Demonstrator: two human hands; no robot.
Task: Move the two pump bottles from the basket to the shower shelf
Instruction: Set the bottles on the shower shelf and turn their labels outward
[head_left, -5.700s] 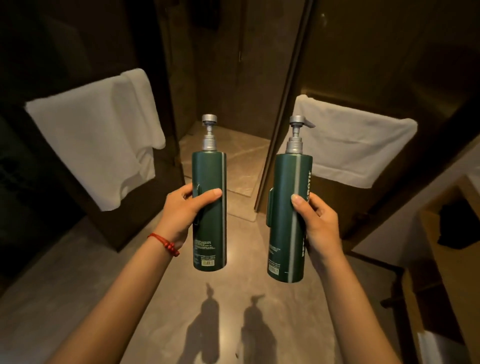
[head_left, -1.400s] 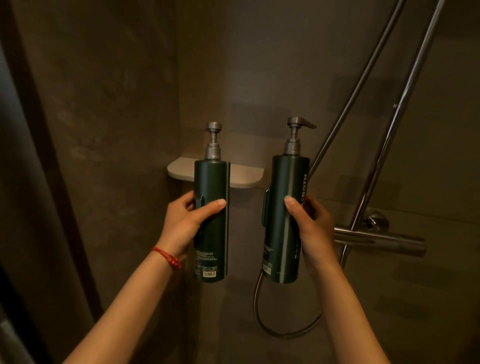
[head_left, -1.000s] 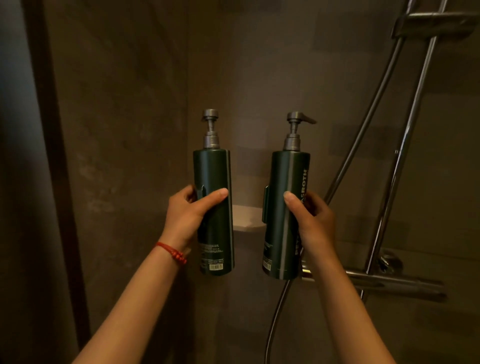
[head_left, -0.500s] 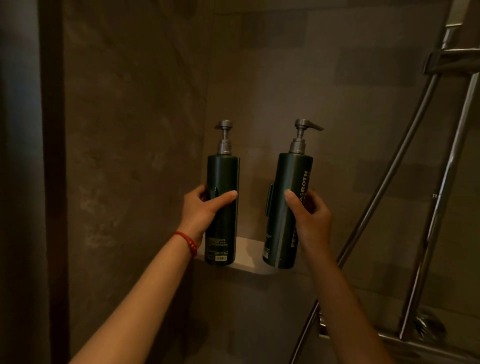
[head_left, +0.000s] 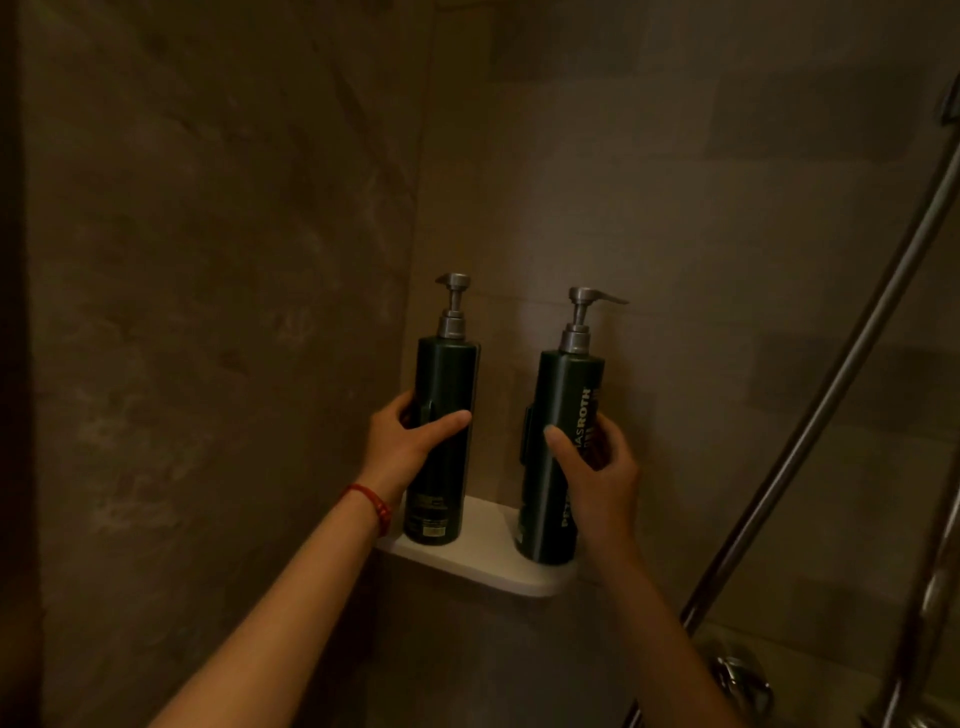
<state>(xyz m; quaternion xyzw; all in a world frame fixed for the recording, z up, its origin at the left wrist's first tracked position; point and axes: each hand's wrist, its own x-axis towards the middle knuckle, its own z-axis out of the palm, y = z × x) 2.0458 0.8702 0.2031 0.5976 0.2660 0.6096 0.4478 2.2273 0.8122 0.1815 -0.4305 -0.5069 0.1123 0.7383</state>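
Both bottles upright on the corner shelf (head_left: 485, 564), long axes vertical: left bottle (head_left: 441, 441) clasped by left hand (head_left: 402, 449), right bottle (head_left: 558, 457) by right hand (head_left: 597, 478), each directly ahead of its hand, ready for release.

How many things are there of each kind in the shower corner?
Dark green pump bottles: 2, the left bottle and the right bottle
Hands holding them: 2, the left hand and the right hand
White corner shelf: 1
Red wrist bracelet: 1
Total: 6
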